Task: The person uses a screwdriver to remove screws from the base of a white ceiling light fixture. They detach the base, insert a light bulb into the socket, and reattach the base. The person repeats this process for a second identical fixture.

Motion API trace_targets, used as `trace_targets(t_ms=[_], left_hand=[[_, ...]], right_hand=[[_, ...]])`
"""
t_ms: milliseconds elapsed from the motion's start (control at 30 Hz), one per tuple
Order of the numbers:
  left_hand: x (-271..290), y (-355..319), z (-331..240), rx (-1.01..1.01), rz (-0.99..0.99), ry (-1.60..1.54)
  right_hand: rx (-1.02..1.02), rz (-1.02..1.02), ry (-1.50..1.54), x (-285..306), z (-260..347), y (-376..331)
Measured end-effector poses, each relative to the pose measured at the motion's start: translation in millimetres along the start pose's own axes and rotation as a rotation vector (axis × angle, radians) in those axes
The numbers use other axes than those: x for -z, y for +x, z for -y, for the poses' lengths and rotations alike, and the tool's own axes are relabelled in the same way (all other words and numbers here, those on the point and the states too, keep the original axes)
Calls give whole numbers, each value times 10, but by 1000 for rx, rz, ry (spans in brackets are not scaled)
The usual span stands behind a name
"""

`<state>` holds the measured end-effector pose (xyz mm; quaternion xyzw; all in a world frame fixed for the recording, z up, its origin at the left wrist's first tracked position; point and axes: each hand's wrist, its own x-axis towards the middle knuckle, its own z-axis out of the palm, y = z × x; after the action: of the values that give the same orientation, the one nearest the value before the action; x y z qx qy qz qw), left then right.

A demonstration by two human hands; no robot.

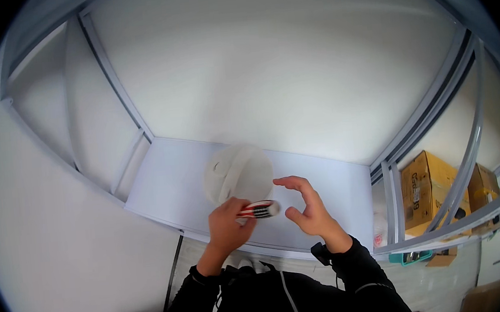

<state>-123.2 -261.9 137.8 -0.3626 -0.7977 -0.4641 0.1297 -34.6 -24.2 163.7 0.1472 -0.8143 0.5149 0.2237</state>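
Note:
In my left hand point(227, 224) is a small cylinder with a red, white and black pattern point(257, 209) and a pale round end; its kind does not show. The fingers wrap around its left part, and the patterned end points right. My right hand point(309, 208) hovers just right of that end, thumb and fingers apart, holding nothing. Beyond both hands a round white translucent container point(257, 170), crossed by a broad white band, stands on the pale table point(171, 169). My left hand overlaps its near edge in the picture; whether they touch I cannot tell.
A grey metal frame point(113, 79) and pale panels enclose the table at the back and sides. Cardboard boxes point(418, 192) stand to the right beyond the frame posts. Below them, a teal tray point(410, 257) holds small things. The table's front edge runs close to my body.

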Motion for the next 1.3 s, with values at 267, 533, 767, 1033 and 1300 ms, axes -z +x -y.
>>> trace_targets(t_ms=[267, 533, 767, 1033, 1300], left_hand=[[-23, -381, 932, 563, -477, -437], [-56, -121, 1466, 642, -324, -481], [49, 42, 1814, 533, -64, -715], [252, 539, 2212, 558, 146, -564], [310, 698, 2082, 499, 59, -385]], right_hand=[[-10, 98, -440, -366, -288, 397], [330, 160, -647, -746, -489, 1076], [278, 358, -713, -833, -518, 1336], [-92, 306, -799, -1232, -377, 1128], [-491, 314, -793, -1491, -124, 1332]])
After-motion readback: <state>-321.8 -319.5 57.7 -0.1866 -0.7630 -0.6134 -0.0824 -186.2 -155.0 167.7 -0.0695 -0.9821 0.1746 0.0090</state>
